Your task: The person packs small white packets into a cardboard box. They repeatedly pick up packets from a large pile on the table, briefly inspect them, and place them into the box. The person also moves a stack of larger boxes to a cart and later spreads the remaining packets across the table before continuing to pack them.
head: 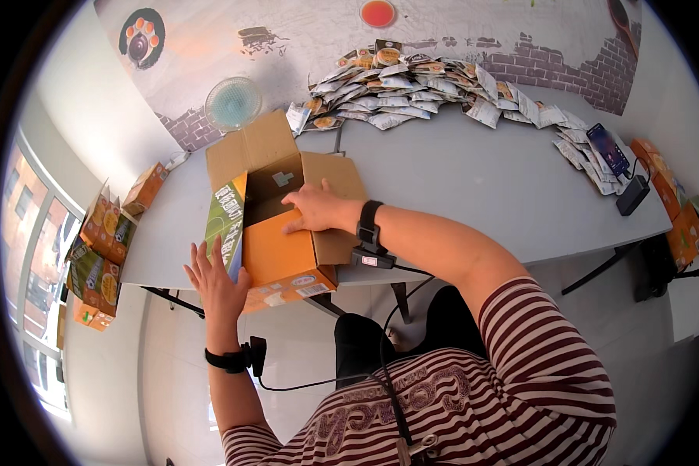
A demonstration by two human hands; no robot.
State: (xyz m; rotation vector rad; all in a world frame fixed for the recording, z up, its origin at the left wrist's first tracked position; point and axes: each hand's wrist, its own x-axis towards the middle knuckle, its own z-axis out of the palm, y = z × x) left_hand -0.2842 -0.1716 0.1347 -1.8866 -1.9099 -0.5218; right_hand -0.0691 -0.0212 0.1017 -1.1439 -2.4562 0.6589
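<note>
An orange and green cardboard box point(278, 244) bearing printing stands at the table's near edge, its brown-lined flaps spread. Inside, a piece of tape shows on the dark far wall; the bottom is hidden. My right hand point(320, 207) straddles the near rim, thumb on the orange panel and fingers over the opening. On the left, my left hand point(218, 282) has its fingers spread against the printed green flap point(227, 227), which stands up at a slant. The left palm holds nothing that I can see.
Many sachets point(408, 87) lie heaped along the wall on the grey table point(442, 175). At right are a phone point(607, 150) and a black power bank point(633, 195). More orange boxes point(102, 256) stand at left and right. Cables hang from both wrist straps.
</note>
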